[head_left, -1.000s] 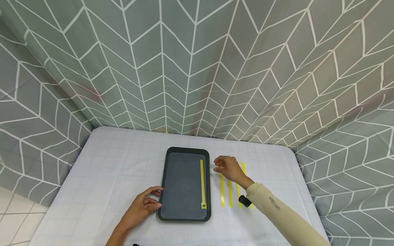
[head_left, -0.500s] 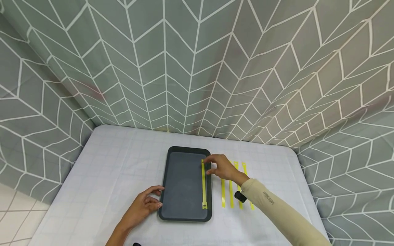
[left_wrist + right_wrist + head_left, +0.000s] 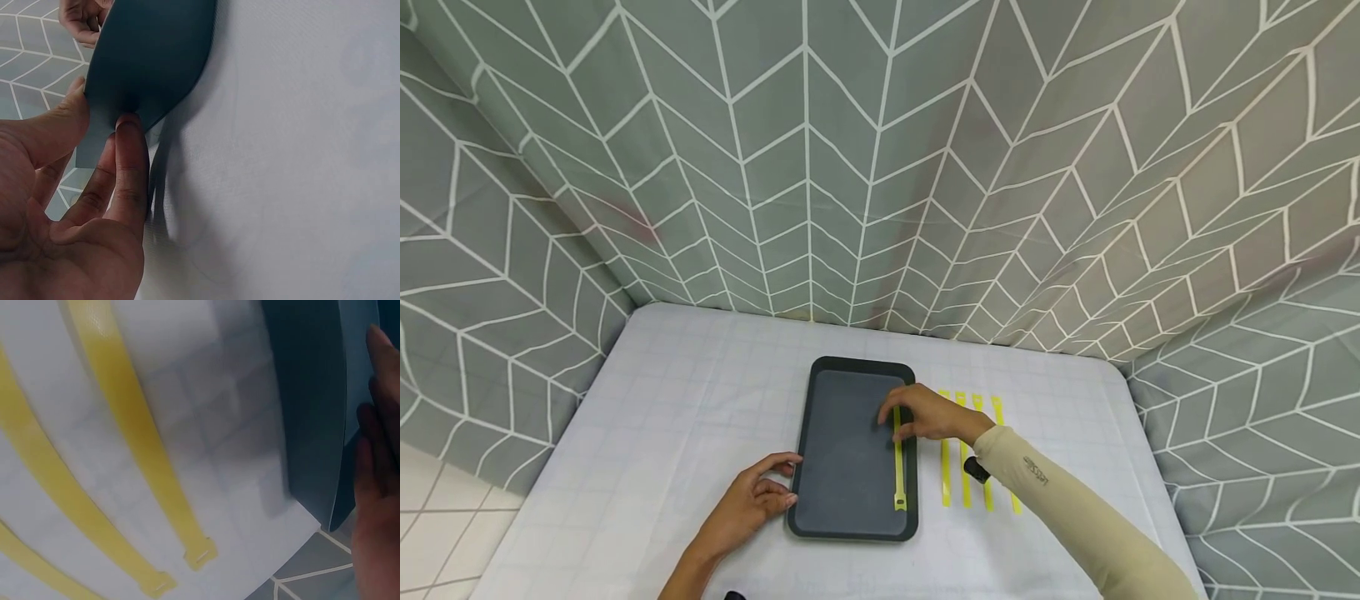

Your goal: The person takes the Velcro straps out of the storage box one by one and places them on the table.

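Observation:
A dark grey rectangular tray (image 3: 842,475) lies on the white-covered table. Along its right side inside lies one yellow strap with a slotted end (image 3: 900,479), probably a hook-and-loop cable tie. My left hand (image 3: 745,507) pinches the tray's left edge; in the left wrist view the thumb rests at the rim (image 3: 150,50) and the fingers press the outer wall. Over the tray's right side hovers my right hand (image 3: 931,414), fingers loosely bent, thumb and index fingertips apart, covering the strap's upper part. In the right wrist view its fingers (image 3: 375,481) overlap the tray wall (image 3: 312,394).
Several more yellow straps (image 3: 946,479) lie side by side right of the tray, partly under the right forearm. A black wrist camera (image 3: 976,470) sits at the right wrist. Grey patterned curtains (image 3: 850,167) enclose the back and sides of the table (image 3: 700,383).
My right hand has moved left from beside the tray to over the strap inside it. The left hand stays at the tray's left edge, and tray and straps keep their places.

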`<state>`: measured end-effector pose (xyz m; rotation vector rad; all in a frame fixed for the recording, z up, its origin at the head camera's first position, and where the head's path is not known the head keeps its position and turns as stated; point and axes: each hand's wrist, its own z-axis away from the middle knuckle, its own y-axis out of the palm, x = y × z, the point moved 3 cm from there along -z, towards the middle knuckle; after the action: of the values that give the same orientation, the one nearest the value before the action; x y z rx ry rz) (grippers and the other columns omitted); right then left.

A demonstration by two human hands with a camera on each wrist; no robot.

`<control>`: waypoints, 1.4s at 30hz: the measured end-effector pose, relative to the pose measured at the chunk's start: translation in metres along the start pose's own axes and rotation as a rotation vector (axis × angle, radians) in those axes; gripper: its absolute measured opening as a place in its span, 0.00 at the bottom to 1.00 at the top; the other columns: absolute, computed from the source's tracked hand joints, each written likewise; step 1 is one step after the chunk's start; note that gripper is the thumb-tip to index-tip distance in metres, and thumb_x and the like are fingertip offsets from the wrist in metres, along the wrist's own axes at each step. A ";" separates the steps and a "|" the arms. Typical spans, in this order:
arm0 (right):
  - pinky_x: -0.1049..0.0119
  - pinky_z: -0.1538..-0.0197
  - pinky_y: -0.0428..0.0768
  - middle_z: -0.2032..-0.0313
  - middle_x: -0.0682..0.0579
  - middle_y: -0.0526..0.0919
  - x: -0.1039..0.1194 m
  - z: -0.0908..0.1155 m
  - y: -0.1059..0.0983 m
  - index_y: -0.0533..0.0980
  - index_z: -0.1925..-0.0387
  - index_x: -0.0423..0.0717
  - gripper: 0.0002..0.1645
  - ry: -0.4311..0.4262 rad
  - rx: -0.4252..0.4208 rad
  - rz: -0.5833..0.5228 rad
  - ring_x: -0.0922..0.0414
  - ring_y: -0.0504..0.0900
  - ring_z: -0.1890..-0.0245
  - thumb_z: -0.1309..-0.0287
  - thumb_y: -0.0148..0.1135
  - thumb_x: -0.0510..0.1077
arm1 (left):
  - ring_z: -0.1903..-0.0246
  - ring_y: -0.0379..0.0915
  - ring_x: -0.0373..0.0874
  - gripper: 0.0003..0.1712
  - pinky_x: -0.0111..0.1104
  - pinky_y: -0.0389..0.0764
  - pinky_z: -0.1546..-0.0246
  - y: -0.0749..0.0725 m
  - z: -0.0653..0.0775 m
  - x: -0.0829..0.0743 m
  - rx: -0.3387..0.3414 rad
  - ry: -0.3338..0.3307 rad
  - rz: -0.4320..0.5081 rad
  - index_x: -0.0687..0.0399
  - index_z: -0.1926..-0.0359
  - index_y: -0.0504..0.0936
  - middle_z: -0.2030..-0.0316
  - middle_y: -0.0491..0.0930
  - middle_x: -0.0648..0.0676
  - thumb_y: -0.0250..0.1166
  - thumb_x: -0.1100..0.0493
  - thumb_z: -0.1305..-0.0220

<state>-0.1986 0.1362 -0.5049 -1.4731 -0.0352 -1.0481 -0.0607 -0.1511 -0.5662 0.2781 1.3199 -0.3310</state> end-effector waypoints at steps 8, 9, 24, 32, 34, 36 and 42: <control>0.63 0.34 0.71 0.57 0.59 0.83 -0.003 -0.006 0.012 0.85 0.63 0.50 0.11 -0.066 0.154 0.095 0.60 0.78 0.45 0.49 0.78 0.42 | 0.60 0.79 0.42 0.34 0.30 0.80 0.61 0.000 0.000 -0.001 0.000 -0.008 -0.009 0.62 0.31 0.69 0.44 0.66 0.70 0.69 0.62 0.36; 0.64 0.35 0.72 0.57 0.60 0.83 -0.002 -0.006 0.013 0.85 0.64 0.51 0.10 -0.071 0.173 0.116 0.61 0.78 0.46 0.49 0.78 0.42 | 0.59 0.79 0.42 0.34 0.30 0.80 0.61 -0.001 0.000 -0.001 0.000 -0.008 -0.013 0.61 0.31 0.69 0.44 0.67 0.70 0.69 0.62 0.36; 0.71 0.43 0.75 0.61 0.65 0.79 0.008 -0.010 0.021 0.84 0.68 0.58 0.11 -0.037 0.272 0.331 0.62 0.76 0.46 0.52 0.79 0.41 | 0.59 0.80 0.42 0.34 0.30 0.80 0.61 0.000 0.001 0.001 0.005 0.003 -0.008 0.62 0.31 0.68 0.44 0.67 0.70 0.69 0.63 0.36; 0.73 0.47 0.75 0.63 0.65 0.79 0.007 -0.012 0.022 0.84 0.71 0.57 0.12 -0.058 0.246 0.347 0.64 0.75 0.52 0.53 0.79 0.39 | 0.59 0.79 0.41 0.35 0.30 0.80 0.61 0.000 0.001 0.000 0.005 0.002 -0.002 0.62 0.31 0.68 0.43 0.67 0.70 0.69 0.63 0.36; 0.73 0.48 0.75 0.64 0.65 0.79 0.006 -0.012 0.022 0.84 0.71 0.57 0.11 -0.059 0.232 0.346 0.64 0.75 0.53 0.53 0.79 0.38 | 0.59 0.79 0.42 0.34 0.30 0.80 0.61 0.000 0.001 -0.001 0.004 -0.002 -0.003 0.61 0.31 0.68 0.43 0.67 0.70 0.69 0.63 0.36; 0.74 0.49 0.74 0.65 0.65 0.79 0.004 -0.012 0.023 0.84 0.72 0.57 0.11 -0.064 0.221 0.347 0.64 0.74 0.54 0.52 0.78 0.38 | 0.59 0.80 0.42 0.34 0.30 0.80 0.61 0.000 0.001 -0.001 0.002 -0.004 -0.007 0.61 0.31 0.68 0.44 0.67 0.70 0.69 0.63 0.36; 0.76 0.53 0.74 0.66 0.65 0.78 0.003 -0.011 0.025 0.83 0.74 0.58 0.10 -0.109 0.199 0.378 0.65 0.73 0.58 0.50 0.77 0.39 | 0.59 0.80 0.42 0.34 0.30 0.80 0.61 0.000 0.000 -0.001 -0.001 -0.004 -0.009 0.61 0.31 0.68 0.44 0.67 0.70 0.69 0.63 0.36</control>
<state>-0.1888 0.1198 -0.5244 -1.2913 0.0582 -0.6385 -0.0608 -0.1515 -0.5656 0.2706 1.3179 -0.3387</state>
